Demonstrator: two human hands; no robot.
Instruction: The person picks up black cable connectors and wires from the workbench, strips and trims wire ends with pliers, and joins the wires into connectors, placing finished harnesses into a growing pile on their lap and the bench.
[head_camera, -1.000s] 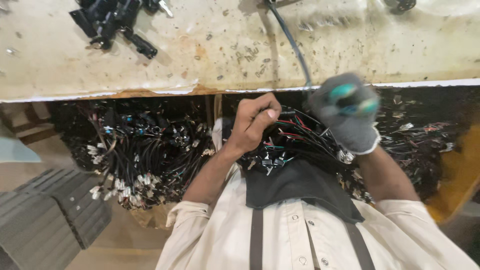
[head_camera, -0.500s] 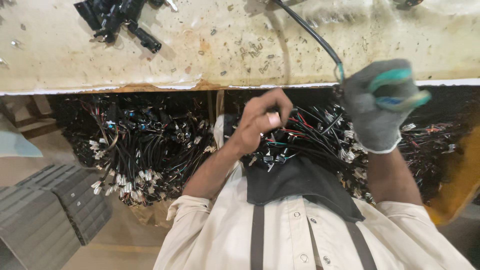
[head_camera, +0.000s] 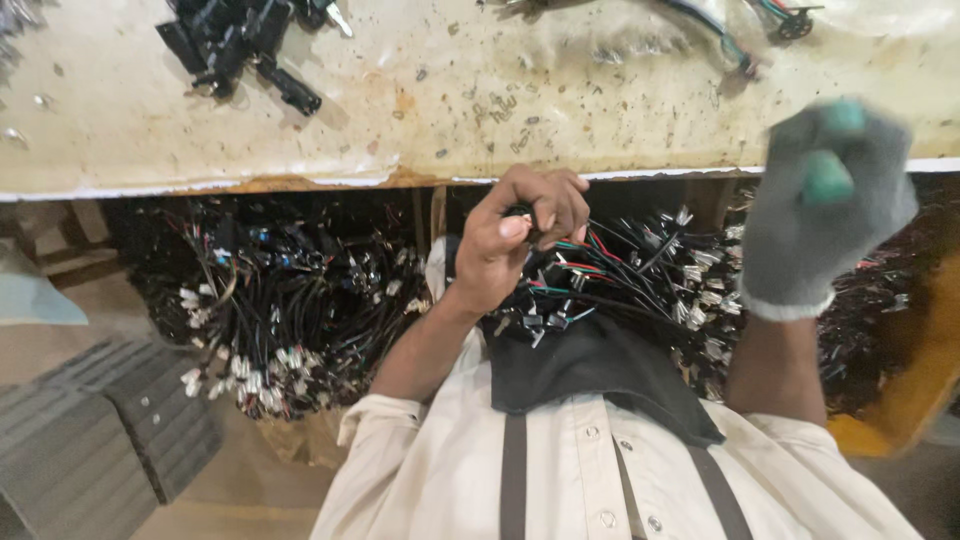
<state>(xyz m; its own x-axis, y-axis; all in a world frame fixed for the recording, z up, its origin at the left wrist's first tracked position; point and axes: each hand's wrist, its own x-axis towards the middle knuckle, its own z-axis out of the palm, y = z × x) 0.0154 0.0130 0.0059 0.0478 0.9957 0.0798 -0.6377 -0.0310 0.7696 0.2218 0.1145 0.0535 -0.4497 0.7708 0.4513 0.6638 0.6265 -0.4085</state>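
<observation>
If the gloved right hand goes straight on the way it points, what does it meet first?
Probably the cable lying on the stained table. The right hand points up over the table edge, but depth is unclear.

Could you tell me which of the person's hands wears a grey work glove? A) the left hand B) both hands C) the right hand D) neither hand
C: the right hand is covered by a grey knit glove with green fingertips, while the left hand is bare, pinching thin coloured wires from the wire harness bundle under the workbench.
</observation>
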